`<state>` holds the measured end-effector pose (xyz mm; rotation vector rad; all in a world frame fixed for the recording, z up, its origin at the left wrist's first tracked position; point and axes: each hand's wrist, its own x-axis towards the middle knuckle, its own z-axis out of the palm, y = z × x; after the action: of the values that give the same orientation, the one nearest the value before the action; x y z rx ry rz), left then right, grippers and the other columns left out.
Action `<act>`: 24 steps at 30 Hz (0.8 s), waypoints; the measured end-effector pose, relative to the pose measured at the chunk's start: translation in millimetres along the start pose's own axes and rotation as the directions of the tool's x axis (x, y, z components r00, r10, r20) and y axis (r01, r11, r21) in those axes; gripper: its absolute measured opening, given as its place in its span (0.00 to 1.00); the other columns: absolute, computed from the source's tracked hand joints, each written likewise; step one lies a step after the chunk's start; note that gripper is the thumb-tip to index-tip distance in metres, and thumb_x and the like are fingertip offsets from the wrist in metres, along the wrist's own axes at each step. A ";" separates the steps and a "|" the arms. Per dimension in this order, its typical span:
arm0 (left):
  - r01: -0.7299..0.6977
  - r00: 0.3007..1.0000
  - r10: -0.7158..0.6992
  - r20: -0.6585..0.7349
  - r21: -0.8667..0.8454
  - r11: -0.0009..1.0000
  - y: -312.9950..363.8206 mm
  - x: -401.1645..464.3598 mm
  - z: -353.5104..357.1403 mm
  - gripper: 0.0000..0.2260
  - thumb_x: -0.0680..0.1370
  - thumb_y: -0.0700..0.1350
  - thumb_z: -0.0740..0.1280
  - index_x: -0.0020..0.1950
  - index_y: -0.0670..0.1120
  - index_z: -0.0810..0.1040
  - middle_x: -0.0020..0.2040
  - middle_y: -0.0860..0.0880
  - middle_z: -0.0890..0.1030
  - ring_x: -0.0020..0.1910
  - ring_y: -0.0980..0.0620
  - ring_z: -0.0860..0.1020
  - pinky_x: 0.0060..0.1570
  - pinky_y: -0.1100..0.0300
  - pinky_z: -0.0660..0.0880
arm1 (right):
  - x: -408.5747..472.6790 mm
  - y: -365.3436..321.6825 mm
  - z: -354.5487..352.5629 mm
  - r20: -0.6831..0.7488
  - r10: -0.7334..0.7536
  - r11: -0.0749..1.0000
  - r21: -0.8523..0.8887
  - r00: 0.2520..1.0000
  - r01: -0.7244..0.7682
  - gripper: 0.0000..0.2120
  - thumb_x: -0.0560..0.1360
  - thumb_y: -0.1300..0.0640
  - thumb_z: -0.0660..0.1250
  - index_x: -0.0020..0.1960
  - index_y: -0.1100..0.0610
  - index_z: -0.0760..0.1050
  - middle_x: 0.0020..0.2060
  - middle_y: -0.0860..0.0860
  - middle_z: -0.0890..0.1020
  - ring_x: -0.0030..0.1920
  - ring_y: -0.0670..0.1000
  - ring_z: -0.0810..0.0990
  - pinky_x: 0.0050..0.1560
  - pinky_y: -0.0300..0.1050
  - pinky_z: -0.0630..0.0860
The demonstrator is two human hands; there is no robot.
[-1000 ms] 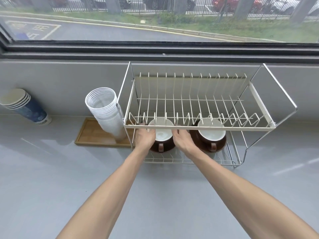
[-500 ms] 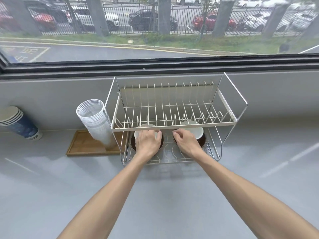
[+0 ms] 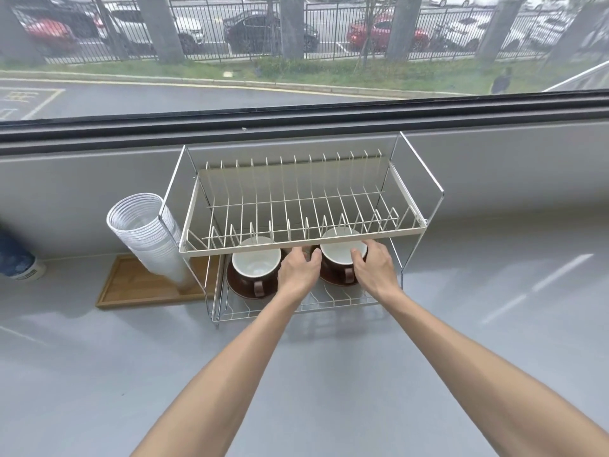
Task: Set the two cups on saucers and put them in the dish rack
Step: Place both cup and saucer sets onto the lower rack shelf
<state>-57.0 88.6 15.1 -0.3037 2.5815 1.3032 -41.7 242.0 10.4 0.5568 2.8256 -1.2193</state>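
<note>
Head view shows two brown cups with white insides, each on a brown saucer, on the bottom shelf of the wire dish rack (image 3: 408, 192). Both stand upright with the open tops up and the handles pointing toward the person. The left cup (image 3: 256, 264) and its saucer (image 3: 237, 285) sit alone. The left hand (image 3: 298, 273) and the right hand (image 3: 374, 267) are on either side of the right cup (image 3: 339, 252), with fingers curled against it. I cannot tell how tight the hold is. Its saucer (image 3: 333, 279) peeks out below. The top shelf of the rack hangs over the cups and hides their back edges. A stack of clear plastic cups (image 3: 145, 232) leans on a wooden tray (image 3: 138, 288) just left of the rack
</note>
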 end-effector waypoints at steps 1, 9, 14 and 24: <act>0.017 1.000 -0.017 0.005 -0.005 1.000 -0.7 3.3 2.4 0.22 0.81 0.57 0.59 0.66 0.42 0.75 0.65 0.44 0.79 0.64 0.42 0.76 0.63 0.50 0.72 | 3.2 1.1 0.7 0.002 0.015 1.000 0.008 1.000 -0.015 0.22 0.84 0.53 0.59 0.73 0.65 0.69 0.71 0.64 0.72 0.73 0.62 0.69 0.75 0.54 0.64; 0.122 0.993 -0.121 0.009 -0.088 0.989 0.8 22.1 24.6 0.24 0.80 0.56 0.61 0.63 0.37 0.75 0.62 0.39 0.78 0.63 0.37 0.76 0.62 0.50 0.72 | 24.0 8.9 9.1 0.019 0.157 0.981 0.109 0.987 -0.158 0.23 0.84 0.50 0.57 0.70 0.65 0.71 0.70 0.63 0.73 0.70 0.64 0.71 0.71 0.55 0.68; 0.178 0.983 -0.163 0.085 -0.218 0.960 -1.6 25.5 33.7 0.28 0.78 0.58 0.62 0.73 0.44 0.70 0.69 0.42 0.76 0.67 0.40 0.75 0.65 0.47 0.74 | 32.5 14.7 17.5 0.047 0.230 0.955 0.182 0.972 -0.235 0.22 0.84 0.50 0.54 0.73 0.60 0.69 0.71 0.61 0.73 0.72 0.63 0.70 0.71 0.56 0.67; 0.186 0.981 -0.159 0.115 -0.283 0.941 -8.2 25.9 40.2 0.23 0.78 0.52 0.66 0.72 0.48 0.73 0.66 0.44 0.78 0.55 0.46 0.79 0.60 0.46 0.79 | 34.7 25.2 18.1 0.058 0.208 0.956 0.201 0.976 -0.215 0.19 0.85 0.53 0.52 0.70 0.58 0.72 0.68 0.58 0.77 0.69 0.61 0.73 0.65 0.50 0.69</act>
<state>-74.8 114.3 -22.0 -0.4992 2.2274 1.5921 -68.2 256.2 -25.1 0.8129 2.5442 -1.4694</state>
